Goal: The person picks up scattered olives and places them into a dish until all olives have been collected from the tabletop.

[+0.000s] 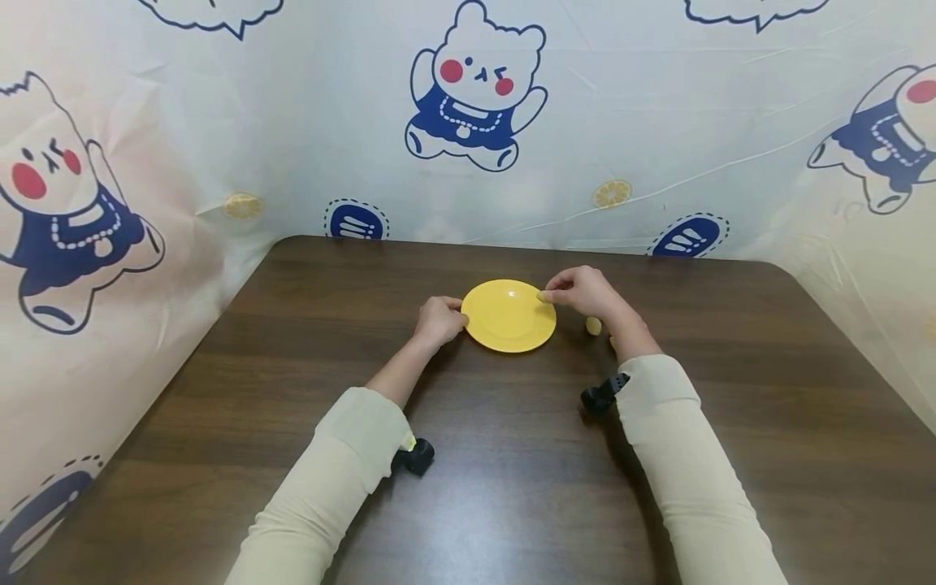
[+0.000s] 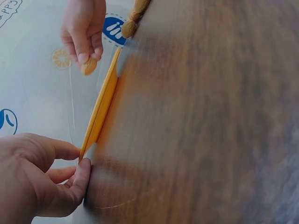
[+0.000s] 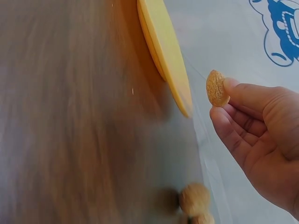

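A round yellow plate (image 1: 509, 315) lies toward the far side of the table. My left hand (image 1: 440, 320) pinches its left rim, the thumb and fingers meeting at the edge in the left wrist view. Between thumb and fingertips, my right hand (image 1: 585, 291) holds a small tan biscuit-like piece (image 3: 217, 88) with a rough surface. That piece is at the plate's right rim in the head view and stands out above the rim in the right wrist view. Two more tan rounded pieces (image 3: 194, 199) lie on the table to the right of the plate, partly covered by the right forearm in the head view.
The dark wooden table (image 1: 504, 455) stretches toward the viewer. A pale sheet (image 1: 336, 97) printed with cartoon bears hangs behind and along both sides. Small black cameras (image 1: 418, 457) are worn at both wrists, beside the cream sleeves.
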A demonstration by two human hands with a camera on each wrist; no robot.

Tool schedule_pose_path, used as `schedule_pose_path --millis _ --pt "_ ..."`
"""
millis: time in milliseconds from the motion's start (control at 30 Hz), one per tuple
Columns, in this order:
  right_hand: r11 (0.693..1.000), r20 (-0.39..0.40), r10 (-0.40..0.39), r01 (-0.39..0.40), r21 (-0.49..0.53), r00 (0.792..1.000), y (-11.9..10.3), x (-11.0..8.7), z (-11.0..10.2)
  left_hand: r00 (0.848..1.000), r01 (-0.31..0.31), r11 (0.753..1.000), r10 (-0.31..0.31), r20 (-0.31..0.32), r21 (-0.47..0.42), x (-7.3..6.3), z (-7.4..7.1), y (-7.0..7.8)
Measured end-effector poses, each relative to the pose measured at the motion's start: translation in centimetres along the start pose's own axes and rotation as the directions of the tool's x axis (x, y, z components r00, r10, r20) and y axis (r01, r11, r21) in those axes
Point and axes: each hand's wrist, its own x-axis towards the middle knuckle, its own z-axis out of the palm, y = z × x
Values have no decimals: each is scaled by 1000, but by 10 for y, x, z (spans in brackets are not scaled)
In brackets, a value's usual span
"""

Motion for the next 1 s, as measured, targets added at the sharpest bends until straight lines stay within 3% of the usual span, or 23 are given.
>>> schedule_pose_path --millis 500,1000 --pt "1000 -8 1 -1 4 1000 -16 32 27 1000 5 1000 -5 1 -5 0 -1 0" --pt "999 -19 41 -41 -20 999 -20 42 46 1000 5 1000 -5 13 -20 0 0 0"
